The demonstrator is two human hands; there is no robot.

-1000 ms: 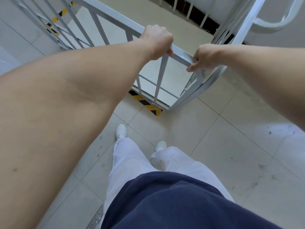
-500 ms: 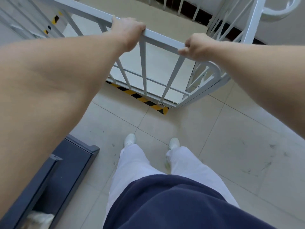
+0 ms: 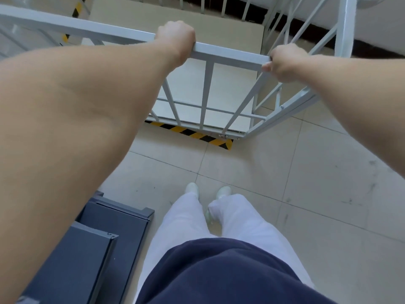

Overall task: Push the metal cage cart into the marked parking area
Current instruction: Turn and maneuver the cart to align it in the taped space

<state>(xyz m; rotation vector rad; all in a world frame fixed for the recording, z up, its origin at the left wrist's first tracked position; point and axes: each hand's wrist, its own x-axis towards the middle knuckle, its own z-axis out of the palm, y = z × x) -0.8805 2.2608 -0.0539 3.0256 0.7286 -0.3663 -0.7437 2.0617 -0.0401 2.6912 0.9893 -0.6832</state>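
Note:
A white metal cage cart (image 3: 228, 54) fills the upper part of the head view, its barred near side facing me. My left hand (image 3: 176, 37) grips the cart's top rail near the middle. My right hand (image 3: 285, 62) grips the same rail at its near right corner. A yellow-and-black striped floor marking (image 3: 197, 134) runs under the cart's near bottom edge, ending at a corner by the cart's right side. More striped tape (image 3: 76, 10) shows through the bars at the upper left. A flat beige board lies on the cart's floor.
A dark grey metal cabinet (image 3: 105, 238) stands low at my left, close to my left leg. Light floor tiles (image 3: 317, 183) stretch out to the right. A dark strip at a wall's base (image 3: 372, 49) runs behind the cart's far side. My feet (image 3: 208, 191) stand just behind the marking.
The cart has swung so its near side now faces me more squarely over the striped marking. The grey cabinet came into view at the lower left. Both hands stay on the rail.

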